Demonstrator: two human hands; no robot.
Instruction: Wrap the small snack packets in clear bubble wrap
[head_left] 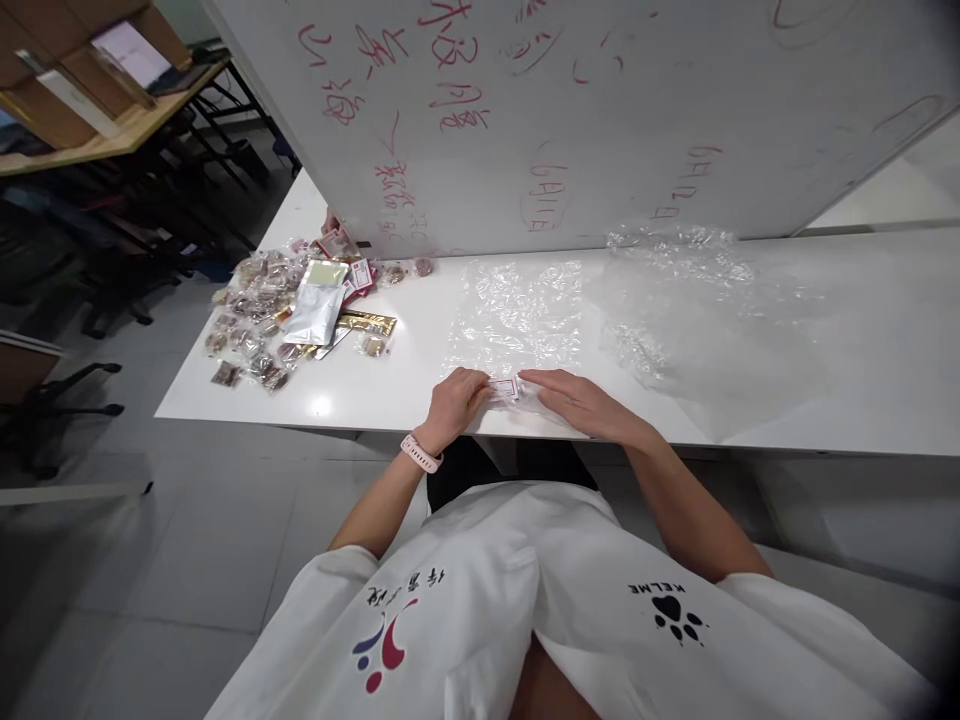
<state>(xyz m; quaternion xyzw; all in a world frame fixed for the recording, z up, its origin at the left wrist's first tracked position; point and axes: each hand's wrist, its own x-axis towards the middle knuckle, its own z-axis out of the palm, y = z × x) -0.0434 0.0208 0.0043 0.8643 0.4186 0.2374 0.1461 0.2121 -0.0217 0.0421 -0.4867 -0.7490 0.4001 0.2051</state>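
Observation:
A sheet of clear bubble wrap [517, 310] lies spread on the white table in front of me. At its near edge is a small packet with a red-bordered label [503, 388], partly wrapped in clear plastic. My left hand [454, 405], with a pink watch band on the wrist, has its fingers bent and closed on the packet's left end. My right hand [585, 402] rests at the other end, fingers stretched out and pressed on the plastic. The underside of the packet is hidden.
A pile of small wrapped packets [259, 300] covers the table's left end, with a silver pouch [315, 315] on top. More clear plastic wrap [712, 330] lies to the right. A whiteboard [570, 130] stands along the back. Another person's hand [330, 224] shows beside its left edge.

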